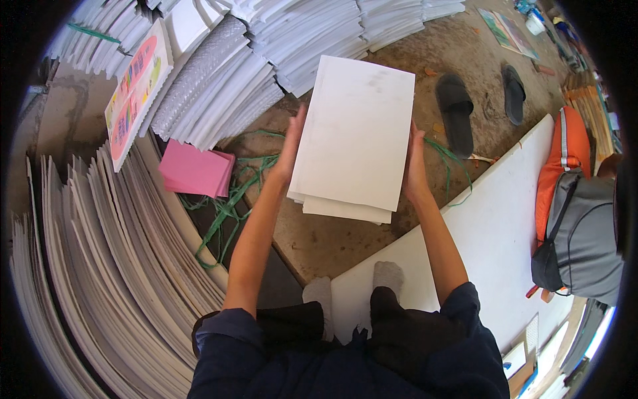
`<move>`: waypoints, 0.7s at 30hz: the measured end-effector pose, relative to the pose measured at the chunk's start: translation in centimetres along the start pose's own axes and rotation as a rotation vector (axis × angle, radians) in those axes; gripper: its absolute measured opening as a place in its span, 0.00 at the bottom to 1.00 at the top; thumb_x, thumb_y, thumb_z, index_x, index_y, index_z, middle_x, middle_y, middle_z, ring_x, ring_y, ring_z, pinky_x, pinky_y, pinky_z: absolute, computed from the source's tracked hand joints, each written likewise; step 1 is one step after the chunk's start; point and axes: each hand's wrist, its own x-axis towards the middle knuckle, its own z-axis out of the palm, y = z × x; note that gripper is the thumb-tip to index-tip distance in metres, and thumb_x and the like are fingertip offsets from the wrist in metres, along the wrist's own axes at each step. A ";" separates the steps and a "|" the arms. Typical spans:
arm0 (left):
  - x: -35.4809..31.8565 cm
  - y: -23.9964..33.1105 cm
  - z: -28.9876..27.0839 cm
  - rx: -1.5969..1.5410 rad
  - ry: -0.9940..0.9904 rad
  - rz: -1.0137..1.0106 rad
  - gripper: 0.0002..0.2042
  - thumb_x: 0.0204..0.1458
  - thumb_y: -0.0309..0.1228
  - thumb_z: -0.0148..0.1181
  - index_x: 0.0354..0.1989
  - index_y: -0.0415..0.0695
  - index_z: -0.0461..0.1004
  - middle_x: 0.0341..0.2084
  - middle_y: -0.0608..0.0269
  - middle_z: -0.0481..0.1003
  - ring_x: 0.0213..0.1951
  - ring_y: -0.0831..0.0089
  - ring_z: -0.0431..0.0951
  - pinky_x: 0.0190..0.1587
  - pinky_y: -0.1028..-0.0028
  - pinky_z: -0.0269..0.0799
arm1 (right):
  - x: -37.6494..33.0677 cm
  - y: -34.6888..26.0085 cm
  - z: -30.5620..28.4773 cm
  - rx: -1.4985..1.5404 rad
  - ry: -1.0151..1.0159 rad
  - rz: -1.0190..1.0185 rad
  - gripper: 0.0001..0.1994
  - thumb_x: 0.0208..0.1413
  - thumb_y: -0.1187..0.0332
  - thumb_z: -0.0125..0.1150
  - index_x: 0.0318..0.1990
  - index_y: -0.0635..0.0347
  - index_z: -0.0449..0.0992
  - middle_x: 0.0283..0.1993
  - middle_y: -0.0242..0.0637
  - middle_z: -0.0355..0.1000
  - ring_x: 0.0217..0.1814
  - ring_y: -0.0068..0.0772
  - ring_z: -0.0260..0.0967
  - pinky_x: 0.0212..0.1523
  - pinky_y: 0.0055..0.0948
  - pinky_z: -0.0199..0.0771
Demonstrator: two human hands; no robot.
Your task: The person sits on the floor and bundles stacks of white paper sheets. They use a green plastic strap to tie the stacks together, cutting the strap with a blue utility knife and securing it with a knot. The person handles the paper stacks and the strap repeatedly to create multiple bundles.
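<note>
1. A stack of white sheets [355,133] is between the person's two hands, above the brown floor [319,249]; its top sheet has faint grey smudges, and lower sheets jut out at the near end. Whether the stack touches the floor cannot be told.
2. The left hand [290,149] grasps the stack's left edge, fingers against its side.
3. The right hand [415,159] grasps the right edge the same way, so the stack is clasped between both.
4. Left of the left forearm lie pink cards [197,167] and tangled green twine [222,223].
5. Dark slippers [455,113] sit on the floor to the right, well apart from each other.
6. Grey socks [387,274] cover the feet, near a large white board [492,199].
7. Beyond the hands rise piles of white sheets [299,40]; a row of pale boards [113,266] fills the left.
</note>
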 end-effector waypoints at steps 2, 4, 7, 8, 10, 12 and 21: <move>-0.8 0.4 0.7 0.080 -0.027 -0.071 0.36 0.52 0.58 0.34 0.64 0.49 0.38 0.62 0.55 0.42 0.62 0.63 0.47 0.61 0.67 0.45 | -1.0 -2.0 1.4 -0.017 -0.067 0.171 0.39 0.53 0.36 0.28 0.64 0.58 0.41 0.65 0.40 0.43 0.66 0.34 0.42 0.62 0.33 0.43; -0.9 0.1 1.0 0.077 -0.082 -0.077 0.35 0.53 0.56 0.35 0.64 0.50 0.36 0.63 0.56 0.39 0.63 0.63 0.44 0.61 0.67 0.44 | -1.5 -2.5 1.3 -0.025 -0.096 0.255 0.39 0.53 0.37 0.28 0.64 0.58 0.40 0.66 0.41 0.41 0.66 0.35 0.41 0.63 0.32 0.43; -0.6 -0.5 -0.5 0.049 -0.043 0.074 0.34 0.54 0.52 0.37 0.64 0.49 0.36 0.63 0.58 0.37 0.63 0.64 0.42 0.61 0.68 0.44 | -1.7 -2.3 1.6 -0.016 -0.081 0.206 0.40 0.53 0.36 0.29 0.64 0.57 0.39 0.66 0.41 0.40 0.67 0.35 0.39 0.63 0.32 0.42; -0.7 -0.1 0.1 0.045 -0.036 0.135 0.34 0.54 0.51 0.38 0.64 0.49 0.36 0.64 0.59 0.36 0.63 0.64 0.41 0.61 0.68 0.44 | -1.9 -3.3 2.2 -0.023 -0.044 0.149 0.40 0.53 0.36 0.29 0.64 0.56 0.39 0.67 0.41 0.39 0.67 0.35 0.39 0.62 0.32 0.42; -0.8 0.9 1.7 0.064 -0.030 0.314 0.34 0.54 0.49 0.39 0.64 0.50 0.35 0.64 0.60 0.36 0.64 0.64 0.40 0.61 0.68 0.42 | -1.9 -3.5 1.9 -0.015 -0.056 0.144 0.40 0.53 0.36 0.30 0.64 0.56 0.38 0.67 0.41 0.37 0.67 0.35 0.37 0.63 0.32 0.42; -0.7 0.8 2.2 0.197 -0.053 0.278 0.34 0.53 0.50 0.40 0.64 0.52 0.35 0.64 0.60 0.35 0.64 0.64 0.39 0.62 0.68 0.41 | -1.6 -2.2 0.6 0.018 -0.163 0.250 0.40 0.53 0.37 0.30 0.64 0.55 0.36 0.67 0.41 0.36 0.68 0.35 0.36 0.63 0.33 0.41; -1.6 0.1 1.3 0.115 0.020 0.153 0.36 0.50 0.49 0.45 0.63 0.49 0.39 0.62 0.55 0.44 0.61 0.62 0.49 0.60 0.66 0.48 | -1.6 -1.7 0.0 0.001 -0.032 0.184 0.42 0.51 0.44 0.47 0.64 0.54 0.31 0.68 0.43 0.31 0.68 0.39 0.34 0.64 0.36 0.39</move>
